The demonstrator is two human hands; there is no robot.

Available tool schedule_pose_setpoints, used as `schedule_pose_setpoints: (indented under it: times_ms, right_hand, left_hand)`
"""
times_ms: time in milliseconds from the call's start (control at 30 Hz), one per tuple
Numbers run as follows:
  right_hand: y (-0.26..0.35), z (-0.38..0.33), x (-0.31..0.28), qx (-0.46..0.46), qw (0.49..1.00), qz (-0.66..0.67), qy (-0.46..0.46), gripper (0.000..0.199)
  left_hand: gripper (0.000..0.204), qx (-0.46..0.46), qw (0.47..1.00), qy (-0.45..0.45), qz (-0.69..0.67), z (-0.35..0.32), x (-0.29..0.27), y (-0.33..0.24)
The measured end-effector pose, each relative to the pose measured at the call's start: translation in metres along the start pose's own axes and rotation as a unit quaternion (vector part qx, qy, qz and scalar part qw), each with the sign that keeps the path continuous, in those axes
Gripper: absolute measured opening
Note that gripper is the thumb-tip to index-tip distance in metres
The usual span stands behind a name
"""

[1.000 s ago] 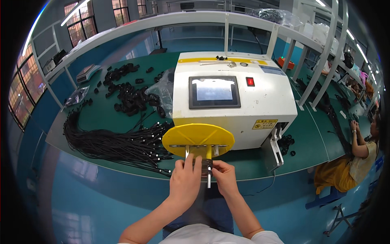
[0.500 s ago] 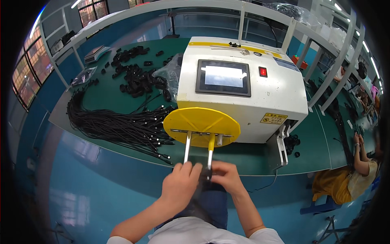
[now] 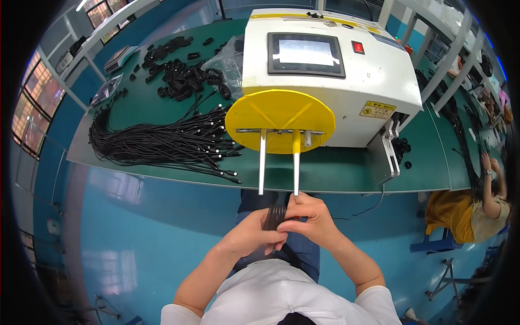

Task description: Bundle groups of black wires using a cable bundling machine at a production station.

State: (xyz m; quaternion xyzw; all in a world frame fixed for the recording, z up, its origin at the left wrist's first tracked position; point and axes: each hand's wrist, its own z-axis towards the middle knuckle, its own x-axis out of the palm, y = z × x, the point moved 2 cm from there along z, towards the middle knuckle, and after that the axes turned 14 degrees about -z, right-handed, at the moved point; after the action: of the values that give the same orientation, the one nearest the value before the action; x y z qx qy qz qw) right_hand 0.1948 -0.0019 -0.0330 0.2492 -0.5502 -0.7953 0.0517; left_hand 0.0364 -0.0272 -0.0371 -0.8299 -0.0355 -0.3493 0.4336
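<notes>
A coiled black cable (image 3: 275, 216) is held between my two hands, close in front of my body. My left hand (image 3: 250, 234) closes round the coil's left side. My right hand (image 3: 314, 221) grips it from the right, thumb and fingers pinched near its top. Just beyond the hands, two metal prongs (image 3: 262, 168) stick out toward me from a round yellow disc (image 3: 281, 116); nothing is wound on them. The disc sits on the front of a white winding machine (image 3: 346, 116).
Left of the disc lies a large bundle of black cables (image 3: 157, 143) with light connector ends. Behind it are a pile of black coiled pieces (image 3: 184, 78) and a clear plastic bag (image 3: 227, 62) on the green table (image 3: 146, 116). A co-worker (image 3: 490, 216) sits at far right.
The black coil has come off the prongs and moved toward my body in both hands. The view has tipped downward, so the machine appears higher.
</notes>
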Motion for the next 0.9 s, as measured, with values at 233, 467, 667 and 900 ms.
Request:
schedule_pose_setpoints:
  times_ms: [233, 467, 667, 900]
  right_hand:
    - [-0.024, -0.007, -0.013, 0.153, 0.982, 0.113, -0.016, 0.027]
    - [-0.006, -0.014, 0.014, -0.009, 0.991, -0.13, 0.04, 0.03]
    - [-0.004, -0.011, 0.03, 0.023, 0.994, -0.079, 0.07, 0.031]
    - [-0.011, -0.028, 0.022, 0.026, 0.988, -0.154, -0.015, 0.033]
  left_hand:
    - [0.014, 0.014, 1.0, -0.012, 0.01, 0.005, -0.006, 0.009]
    - [0.025, 0.043, 0.978, -0.062, 0.195, 0.011, -0.01, 0.013]
    - [0.032, 0.173, 0.935, -0.112, 0.288, 0.013, -0.016, 0.021]
    - [0.031, 0.207, 0.915, -0.093, 0.334, 0.038, -0.02, 0.032]
